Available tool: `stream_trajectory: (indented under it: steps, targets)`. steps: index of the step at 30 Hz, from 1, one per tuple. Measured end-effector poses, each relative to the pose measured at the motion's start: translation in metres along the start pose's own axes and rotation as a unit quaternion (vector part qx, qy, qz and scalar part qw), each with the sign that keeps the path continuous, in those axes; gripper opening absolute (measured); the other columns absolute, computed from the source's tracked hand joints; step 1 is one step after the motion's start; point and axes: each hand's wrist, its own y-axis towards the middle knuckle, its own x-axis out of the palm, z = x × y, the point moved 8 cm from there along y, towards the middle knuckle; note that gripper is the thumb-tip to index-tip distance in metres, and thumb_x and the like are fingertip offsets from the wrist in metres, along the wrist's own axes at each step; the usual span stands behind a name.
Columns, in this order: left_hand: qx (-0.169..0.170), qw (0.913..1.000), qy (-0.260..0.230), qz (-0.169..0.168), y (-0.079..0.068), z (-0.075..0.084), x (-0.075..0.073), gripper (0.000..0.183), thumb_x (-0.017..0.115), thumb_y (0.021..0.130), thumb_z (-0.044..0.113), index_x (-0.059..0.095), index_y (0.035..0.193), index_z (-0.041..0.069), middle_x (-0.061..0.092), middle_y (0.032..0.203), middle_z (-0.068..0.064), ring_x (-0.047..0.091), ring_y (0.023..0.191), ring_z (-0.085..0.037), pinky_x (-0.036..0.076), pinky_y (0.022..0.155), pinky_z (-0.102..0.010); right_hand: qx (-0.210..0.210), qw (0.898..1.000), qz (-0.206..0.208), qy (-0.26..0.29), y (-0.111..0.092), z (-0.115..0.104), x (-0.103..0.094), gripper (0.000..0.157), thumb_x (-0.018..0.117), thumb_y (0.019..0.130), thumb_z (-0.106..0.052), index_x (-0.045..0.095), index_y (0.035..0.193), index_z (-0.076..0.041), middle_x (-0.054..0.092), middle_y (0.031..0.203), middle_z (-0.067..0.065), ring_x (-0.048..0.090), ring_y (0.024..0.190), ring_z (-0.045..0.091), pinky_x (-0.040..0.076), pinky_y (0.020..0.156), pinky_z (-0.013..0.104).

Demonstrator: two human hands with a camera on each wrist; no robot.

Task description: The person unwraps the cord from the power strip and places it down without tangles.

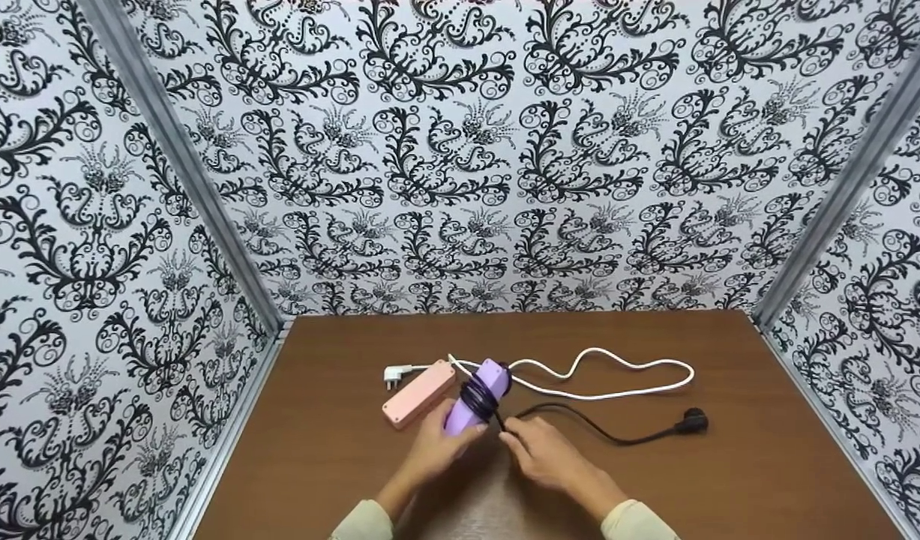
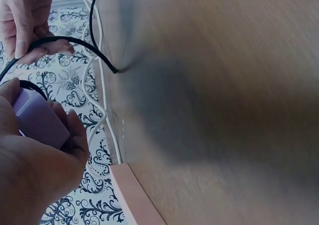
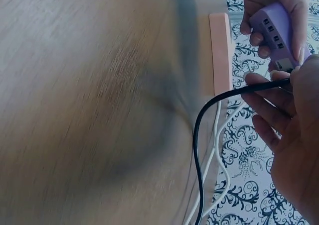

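My left hand (image 1: 433,448) grips the lower end of a purple power strip (image 1: 492,376), tilted up off the table. Several turns of black cord (image 1: 477,397) are wound around its middle. In the right wrist view the purple strip (image 3: 273,30) shows a row of small ports on one side. Beside it my right hand (image 1: 540,452) pinches the black cord (image 3: 239,91) between thumb and fingers. From there the loose cord runs right across the table to a black plug (image 1: 692,421). The right fingertips are close to the strip's wound part.
A pink power strip (image 1: 419,394) lies on the brown table (image 1: 340,480), left of the purple one. Its white cord (image 1: 639,391) loops out to the right behind my hands, and a white plug (image 1: 394,376) rests at its left. Patterned walls (image 1: 460,187) enclose the table's back and sides.
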Motion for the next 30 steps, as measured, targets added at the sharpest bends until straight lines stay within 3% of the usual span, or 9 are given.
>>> stream_trajectory:
  steps: [6, 11, 16, 21, 26, 30]
  targets:
    - [-0.003, 0.9999, 0.012, 0.012, -0.004, -0.003, -0.002, 0.045, 0.086, 0.088, 0.031, 0.063, 0.118, 0.006, 0.067, 0.095, -0.006, 0.061, 0.077, -0.009, 0.054, 0.065, -0.026, -0.018, 0.999, 0.034, -0.028, 0.001, -0.003, -0.007, 0.024, 0.063, 0.106, -0.018, 0.051, 0.085, -0.017, 0.046, 0.069, -0.007, 0.051, 0.069, 0.012, 0.043, 0.062, 0.030]
    - [0.029, 0.9987, 0.037, 0.020, -0.004, 0.002, -0.004, 0.046, 0.087, 0.085, 0.030, 0.067, 0.121, 0.009, 0.074, 0.103, -0.007, 0.062, 0.087, -0.009, 0.052, 0.076, -0.026, -0.040, 0.994, 0.087, -0.047, 0.006, -0.008, -0.017, 0.025, 0.068, 0.101, -0.014, 0.051, 0.083, -0.015, 0.043, 0.067, -0.006, 0.045, 0.064, 0.010, 0.043, 0.063, 0.031]
    - [0.052, 0.9971, 0.054, 0.012, -0.003, 0.004, -0.004, 0.047, 0.088, 0.083, 0.031, 0.068, 0.121, 0.011, 0.075, 0.104, -0.006, 0.062, 0.088, -0.007, 0.051, 0.078, -0.026, -0.023, 0.990, 0.131, -0.054, 0.010, -0.005, -0.028, 0.018, 0.071, 0.099, -0.012, 0.058, 0.088, -0.016, 0.050, 0.067, -0.006, 0.050, 0.065, 0.011, 0.046, 0.065, 0.033]
    - [0.042, 0.9975, 0.055, 0.010, -0.003, 0.001, -0.005, 0.048, 0.089, 0.083, 0.031, 0.068, 0.121, 0.012, 0.075, 0.105, -0.005, 0.063, 0.090, -0.007, 0.053, 0.080, -0.027, 0.003, 0.985, 0.164, -0.062, 0.011, 0.004, -0.038, 0.015, 0.073, 0.097, -0.011, 0.061, 0.089, -0.014, 0.056, 0.068, -0.003, 0.057, 0.065, 0.018, 0.047, 0.061, 0.036]
    - [0.031, 0.9985, 0.042, 0.013, -0.003, 0.000, -0.006, 0.049, 0.089, 0.084, 0.030, 0.067, 0.122, 0.009, 0.075, 0.106, -0.007, 0.064, 0.091, -0.010, 0.054, 0.080, -0.028, 0.031, 0.982, 0.170, -0.071, 0.011, 0.015, -0.043, 0.020, 0.072, 0.098, -0.011, 0.057, 0.084, -0.013, 0.048, 0.065, -0.003, 0.051, 0.061, 0.019, 0.043, 0.058, 0.038]
    - [0.004, 0.9998, 0.001, 0.021, -0.004, -0.005, -0.010, 0.049, 0.088, 0.086, 0.027, 0.066, 0.124, 0.006, 0.071, 0.105, -0.009, 0.063, 0.086, -0.012, 0.054, 0.073, -0.027, 0.056, 0.985, 0.134, -0.096, 0.006, 0.027, -0.038, 0.019, 0.071, 0.100, -0.015, 0.058, 0.086, -0.012, 0.051, 0.066, 0.000, 0.057, 0.064, 0.026, 0.045, 0.060, 0.041]
